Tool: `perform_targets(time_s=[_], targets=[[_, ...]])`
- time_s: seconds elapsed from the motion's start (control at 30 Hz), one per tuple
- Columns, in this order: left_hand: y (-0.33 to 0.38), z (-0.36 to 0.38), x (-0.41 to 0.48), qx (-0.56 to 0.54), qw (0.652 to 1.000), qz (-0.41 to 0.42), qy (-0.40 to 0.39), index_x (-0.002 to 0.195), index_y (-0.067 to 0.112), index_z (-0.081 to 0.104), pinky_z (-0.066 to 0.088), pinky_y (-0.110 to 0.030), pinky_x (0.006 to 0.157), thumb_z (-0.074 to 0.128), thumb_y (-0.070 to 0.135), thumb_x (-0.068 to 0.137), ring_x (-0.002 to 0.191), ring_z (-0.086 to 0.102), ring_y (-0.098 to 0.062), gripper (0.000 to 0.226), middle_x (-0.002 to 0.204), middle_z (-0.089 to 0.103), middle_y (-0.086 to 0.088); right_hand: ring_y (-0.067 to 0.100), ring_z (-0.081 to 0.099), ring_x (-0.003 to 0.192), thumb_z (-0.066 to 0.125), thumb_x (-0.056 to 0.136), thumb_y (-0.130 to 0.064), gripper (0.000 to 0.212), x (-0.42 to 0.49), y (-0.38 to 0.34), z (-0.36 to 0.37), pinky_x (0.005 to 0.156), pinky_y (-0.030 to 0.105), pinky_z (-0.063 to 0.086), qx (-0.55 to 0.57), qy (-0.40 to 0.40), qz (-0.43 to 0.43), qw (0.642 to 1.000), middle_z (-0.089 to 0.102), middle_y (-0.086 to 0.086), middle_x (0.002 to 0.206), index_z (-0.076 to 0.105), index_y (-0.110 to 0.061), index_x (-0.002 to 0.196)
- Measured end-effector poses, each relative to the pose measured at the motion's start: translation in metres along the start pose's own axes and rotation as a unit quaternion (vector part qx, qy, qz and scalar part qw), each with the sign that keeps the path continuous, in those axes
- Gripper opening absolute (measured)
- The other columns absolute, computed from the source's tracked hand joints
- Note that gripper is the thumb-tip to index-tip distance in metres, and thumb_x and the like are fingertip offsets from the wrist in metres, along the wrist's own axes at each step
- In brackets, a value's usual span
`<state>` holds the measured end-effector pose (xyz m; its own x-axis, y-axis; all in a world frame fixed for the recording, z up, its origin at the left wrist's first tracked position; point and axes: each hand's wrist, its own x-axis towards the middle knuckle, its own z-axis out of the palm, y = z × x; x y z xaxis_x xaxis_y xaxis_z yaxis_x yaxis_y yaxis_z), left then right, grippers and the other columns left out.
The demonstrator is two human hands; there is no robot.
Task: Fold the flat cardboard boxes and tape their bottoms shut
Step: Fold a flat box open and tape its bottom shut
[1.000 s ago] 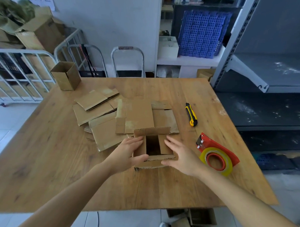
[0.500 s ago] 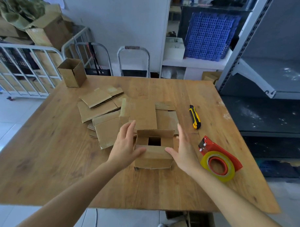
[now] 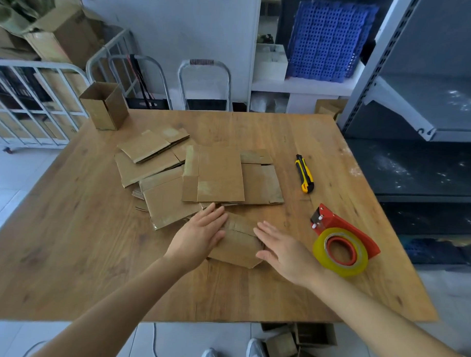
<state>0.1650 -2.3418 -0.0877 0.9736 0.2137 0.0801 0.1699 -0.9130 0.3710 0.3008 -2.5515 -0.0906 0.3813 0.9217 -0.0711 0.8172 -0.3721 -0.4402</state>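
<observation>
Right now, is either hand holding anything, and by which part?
Nothing is gripped. The left hand and right hand lie flat, fingers straight, on the folded flaps of the small cardboard box, one at each side.

Reaching forward, both converging toward the middle. Laying the left hand [image 3: 200, 234] flat, palm down, fingers straight and close together. Holding the right hand [image 3: 284, 250] palm down near it but apart, fingers straight, thumb pointing inward.

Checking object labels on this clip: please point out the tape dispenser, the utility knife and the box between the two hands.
tape dispenser [image 3: 337, 222], head view, on its red frame.
utility knife [image 3: 304, 173], head view, middle of its handle.
box [image 3: 238, 242], head view, on its folded-in flaps.
</observation>
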Motion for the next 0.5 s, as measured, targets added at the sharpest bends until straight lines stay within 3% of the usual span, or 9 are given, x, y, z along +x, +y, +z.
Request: perform_targets(time_s=[0.1, 0.2, 0.27, 0.4, 0.5], targets=[[0.010, 0.006, 0.003, -0.005, 0.999, -0.035, -0.042, 0.152, 0.016, 0.021, 0.007, -0.015, 0.114, -0.006, 0.069, 0.080, 0.141, -0.009, 0.001, 0.093, 0.158, 0.003, 0.010, -0.001, -0.012, 0.142, 0.043, 0.098, -0.048, 0.073, -0.004, 0.001, 0.010, 0.119, 0.020, 0.001, -0.028, -0.032, 0.007, 0.999, -0.001, -0.006, 0.161, 0.011, -0.016, 0.155], [0.013, 0.011, -0.001, 0.033, 0.995, -0.061, -0.076, 0.148, 0.014, -0.010, -0.002, -0.018, 0.112, 0.000, 0.068, 0.081, 0.141, -0.022, -0.006, 0.087, 0.154, -0.021, 0.007, 0.001, -0.016, 0.140, 0.040, 0.101, -0.044, 0.072, 0.003, -0.005, 0.015, 0.113, 0.018, -0.005, -0.069, -0.027, 0.012, 0.997, -0.006, -0.003, 0.162, 0.005, -0.013, 0.155], [0.008, 0.016, -0.007, 0.060, 0.990, -0.068, -0.108, 0.141, 0.013, -0.022, -0.004, -0.024, 0.117, -0.006, 0.074, 0.080, 0.141, -0.026, -0.011, 0.088, 0.150, -0.029, 0.002, 0.008, -0.014, 0.146, 0.039, 0.103, -0.037, 0.068, 0.011, -0.007, 0.015, 0.113, 0.021, -0.006, -0.089, -0.033, 0.010, 0.995, -0.006, 0.002, 0.163, 0.003, -0.009, 0.154], [0.000, 0.022, -0.008, 0.114, 0.982, -0.062, -0.134, 0.144, 0.012, -0.023, -0.011, -0.031, 0.116, -0.029, 0.075, 0.067, 0.142, -0.026, -0.019, 0.100, 0.151, -0.030, -0.005, 0.016, -0.009, 0.149, 0.040, 0.104, -0.031, 0.065, 0.022, -0.002, 0.016, 0.118, 0.027, -0.001, -0.105, -0.044, -0.008, 0.993, -0.002, 0.006, 0.163, 0.006, -0.006, 0.154], [-0.001, 0.023, -0.006, 0.185, 0.975, -0.024, -0.120, 0.149, 0.009, -0.004, -0.006, -0.040, 0.118, -0.021, 0.065, 0.085, 0.146, -0.010, -0.025, 0.087, 0.158, -0.007, -0.009, 0.016, -0.008, 0.149, 0.041, 0.103, -0.029, 0.065, 0.021, 0.004, 0.019, 0.121, 0.031, 0.003, -0.109, -0.041, -0.016, 0.993, 0.000, 0.007, 0.162, 0.007, -0.005, 0.153]])
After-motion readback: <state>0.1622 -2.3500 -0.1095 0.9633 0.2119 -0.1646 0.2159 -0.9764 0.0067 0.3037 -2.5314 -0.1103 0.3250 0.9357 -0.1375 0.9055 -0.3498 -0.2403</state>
